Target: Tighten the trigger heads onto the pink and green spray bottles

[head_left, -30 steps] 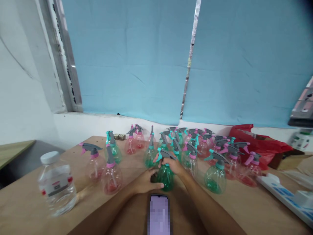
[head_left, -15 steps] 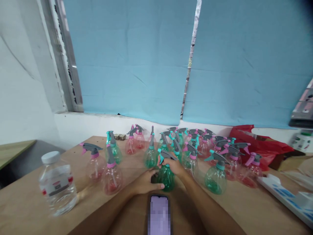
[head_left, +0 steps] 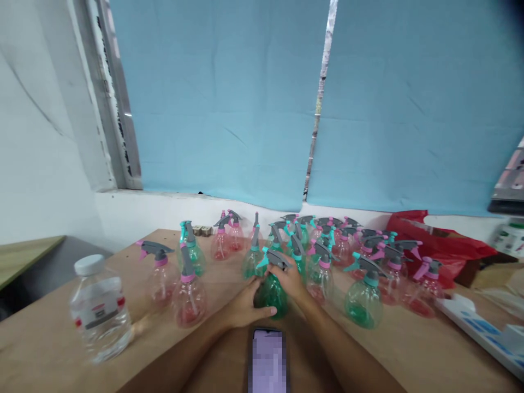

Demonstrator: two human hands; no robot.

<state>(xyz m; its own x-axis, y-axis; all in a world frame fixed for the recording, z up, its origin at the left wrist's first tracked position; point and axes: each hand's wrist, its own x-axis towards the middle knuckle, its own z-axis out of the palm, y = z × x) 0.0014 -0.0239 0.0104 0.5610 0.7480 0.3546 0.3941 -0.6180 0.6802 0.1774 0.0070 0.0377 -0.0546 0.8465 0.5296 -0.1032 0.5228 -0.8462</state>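
Nearest to us, a phone (head_left: 268, 360) lies face up on the desk (head_left: 164, 365), its screen blurred into blocks. Just beyond its top edge stands the green spray bottle (head_left: 275, 300), upright and held by both hands. We record the left hand (head_left: 248, 307) partly open, curved around the bottle's left side, thumb across the lower front; its far fingers are partly hidden. The right hand (head_left: 290, 277) is closed about the neck, below the grey and teal spray head (head_left: 277, 258); we cannot make out every finger. To the left we note a clear water bottle (head_left: 100, 314) with a white cap; at the right edge, a white tray (head_left: 470, 322) with blue patches. Slightly farther, two pink spray bottles stand to the left, and another green bottle (head_left: 363, 305) to the right. Behind the hands we observe a close group of pink and green sprayers, with a red plastic bag (head_left: 446, 243) to its right. Farthest back, blue curtains (head_left: 225, 109) hang above a white wall (head_left: 135, 218).
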